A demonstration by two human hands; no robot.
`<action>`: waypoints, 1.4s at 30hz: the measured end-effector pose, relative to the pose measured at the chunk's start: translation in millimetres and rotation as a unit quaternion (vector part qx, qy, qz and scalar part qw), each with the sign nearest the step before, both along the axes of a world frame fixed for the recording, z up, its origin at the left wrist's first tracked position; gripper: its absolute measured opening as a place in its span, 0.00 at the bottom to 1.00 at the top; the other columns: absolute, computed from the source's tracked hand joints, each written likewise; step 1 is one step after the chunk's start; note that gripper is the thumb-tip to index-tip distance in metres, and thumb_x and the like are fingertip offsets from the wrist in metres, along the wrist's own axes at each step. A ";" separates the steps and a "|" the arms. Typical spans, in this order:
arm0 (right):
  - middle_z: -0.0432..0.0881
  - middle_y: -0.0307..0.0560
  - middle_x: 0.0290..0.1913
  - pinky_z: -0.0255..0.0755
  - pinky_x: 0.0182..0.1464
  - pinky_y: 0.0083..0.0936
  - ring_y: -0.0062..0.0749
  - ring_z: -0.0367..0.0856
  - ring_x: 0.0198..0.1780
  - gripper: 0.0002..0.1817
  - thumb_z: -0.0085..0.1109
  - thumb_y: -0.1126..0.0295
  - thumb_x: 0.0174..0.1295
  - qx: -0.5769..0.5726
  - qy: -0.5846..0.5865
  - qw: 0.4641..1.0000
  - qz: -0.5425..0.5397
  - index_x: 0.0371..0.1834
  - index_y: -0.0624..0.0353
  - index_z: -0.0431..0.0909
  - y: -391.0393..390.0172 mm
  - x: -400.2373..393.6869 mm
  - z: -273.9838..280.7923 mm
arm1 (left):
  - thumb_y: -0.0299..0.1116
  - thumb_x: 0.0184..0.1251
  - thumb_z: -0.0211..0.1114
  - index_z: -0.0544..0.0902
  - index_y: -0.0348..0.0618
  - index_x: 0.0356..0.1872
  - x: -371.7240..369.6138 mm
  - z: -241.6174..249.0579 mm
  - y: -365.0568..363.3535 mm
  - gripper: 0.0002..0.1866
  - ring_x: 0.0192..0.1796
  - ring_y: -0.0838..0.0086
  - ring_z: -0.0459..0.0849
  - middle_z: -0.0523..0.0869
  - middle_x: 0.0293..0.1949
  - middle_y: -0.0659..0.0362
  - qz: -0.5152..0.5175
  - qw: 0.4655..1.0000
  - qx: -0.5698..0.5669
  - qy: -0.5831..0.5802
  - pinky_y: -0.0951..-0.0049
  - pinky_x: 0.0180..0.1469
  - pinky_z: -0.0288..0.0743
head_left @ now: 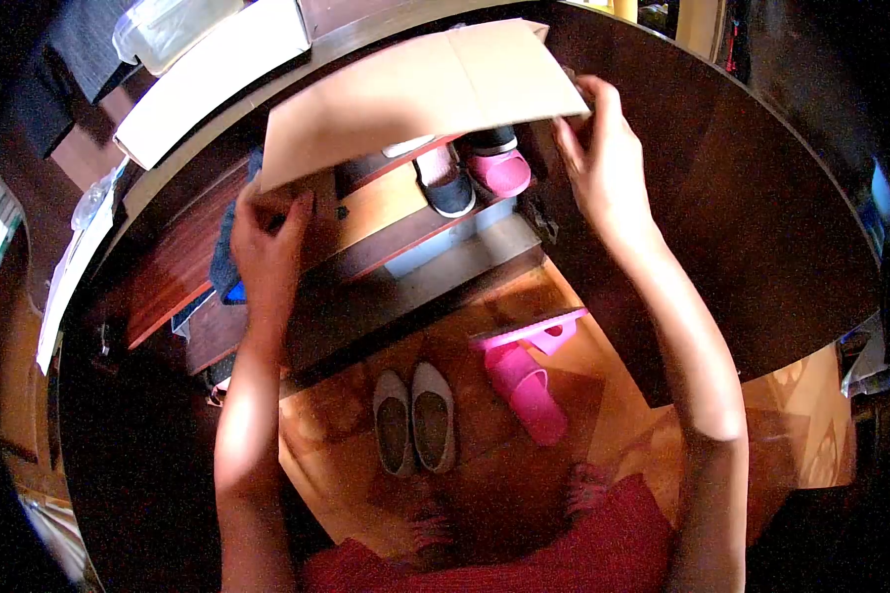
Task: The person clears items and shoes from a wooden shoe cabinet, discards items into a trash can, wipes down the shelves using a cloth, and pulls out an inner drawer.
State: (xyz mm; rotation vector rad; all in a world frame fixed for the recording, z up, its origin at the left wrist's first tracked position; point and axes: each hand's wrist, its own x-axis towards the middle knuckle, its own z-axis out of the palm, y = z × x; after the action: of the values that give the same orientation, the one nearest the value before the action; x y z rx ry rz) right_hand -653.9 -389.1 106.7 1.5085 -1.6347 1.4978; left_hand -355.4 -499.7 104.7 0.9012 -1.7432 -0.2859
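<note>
Both arms reach forward, with the left hand (272, 232) and right hand (603, 153) each pinching an end of the cardboard piece (415, 94). It's up over the shoe shelves (376, 212), tilted a bit.

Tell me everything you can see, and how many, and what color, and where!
Cardboard: 1, tan, between both hands
Black shoe: 1, black with white edge, on the shelves
Pink clog: 1, pink, beside the black shoe
Shelves: several, brown, under the cardboard
Cloth: 1, dark blue, left end of shelves
Flat shoes: 2, grayish, on the floor
Sandals: 2, pink, on the floor
Floor: 1, orange-brown, below
Panel: 1, dark brown, right
White box: 1, white, top left
Tub: 1, clear, top left
Clothing: red, bottom
Left hand: 1, cardboard's left end
Right hand: 1, cardboard's right end
</note>
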 end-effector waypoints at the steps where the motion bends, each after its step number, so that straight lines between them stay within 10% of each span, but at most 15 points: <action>1: 0.77 0.64 0.39 0.72 0.46 0.40 0.55 0.77 0.44 0.25 0.60 0.74 0.54 -0.004 -0.003 1.000 -0.011 0.54 0.67 0.62 -11.1 -1.6 1.8 | 0.33 0.53 0.70 0.75 0.35 0.46 -3.2 -1.0 -11.9 0.21 0.37 0.75 0.79 0.82 0.35 0.56 -0.027 0.999 0.005 0.032 0.76 0.41 0.72; 6: 0.69 0.72 0.48 0.73 0.46 0.44 0.65 0.75 0.43 0.28 0.49 0.77 0.57 0.036 -0.030 0.998 -0.033 0.63 0.59 0.54 -67.8 -3.0 -6.4 | 0.35 0.52 0.71 0.74 0.35 0.45 -11.5 -5.7 -59.4 0.22 0.37 0.73 0.80 0.82 0.36 0.55 -0.012 1.000 0.029 0.001 0.74 0.40 0.73; 18: 0.65 0.63 0.58 0.77 0.46 0.36 0.52 0.73 0.52 0.33 0.49 0.77 0.55 0.142 0.044 0.970 -0.193 0.66 0.63 0.49 -79.1 4.4 -2.1 | 0.30 0.40 0.75 0.62 0.37 0.58 -34.4 -18.0 -66.3 0.41 0.48 0.57 0.79 0.79 0.46 0.47 -0.010 0.998 0.060 0.000 0.65 0.48 0.73; 26: 0.55 0.63 0.65 0.76 0.49 0.34 0.54 0.68 0.56 0.33 0.45 0.81 0.54 0.041 0.070 0.979 -0.187 0.66 0.67 0.48 -88.2 6.7 -13.9 | 0.31 0.41 0.73 0.51 0.29 0.63 -42.3 0.7 -59.9 0.49 0.52 0.52 0.78 0.78 0.48 0.40 0.176 0.972 0.026 -0.153 0.66 0.53 0.72; 34: 0.56 0.61 0.65 0.72 0.52 0.33 0.51 0.70 0.54 0.33 0.43 0.84 0.52 0.087 0.035 0.983 -0.159 0.66 0.68 0.50 -69.4 -2.2 -8.3 | 0.31 0.44 0.73 0.66 0.35 0.45 -46.3 -16.6 -55.4 0.29 0.47 0.51 0.81 0.80 0.43 0.41 0.113 0.990 -0.007 -0.079 0.61 0.46 0.73; 42: 0.54 0.62 0.66 0.68 0.57 0.34 0.53 0.67 0.58 0.34 0.42 0.84 0.52 0.095 0.020 0.986 -0.139 0.66 0.68 0.49 -82.4 4.0 -4.7 | 0.28 0.47 0.70 0.52 0.30 0.65 -40.6 -15.2 -60.8 0.45 0.51 0.49 0.77 0.77 0.48 0.37 0.130 0.984 -0.040 -0.115 0.63 0.52 0.70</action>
State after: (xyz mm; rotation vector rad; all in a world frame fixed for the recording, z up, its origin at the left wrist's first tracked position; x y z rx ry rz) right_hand -649.9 -471.6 102.0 1.3274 -1.9169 1.1845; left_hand -396.0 -560.5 89.5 1.1234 -1.8079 0.0625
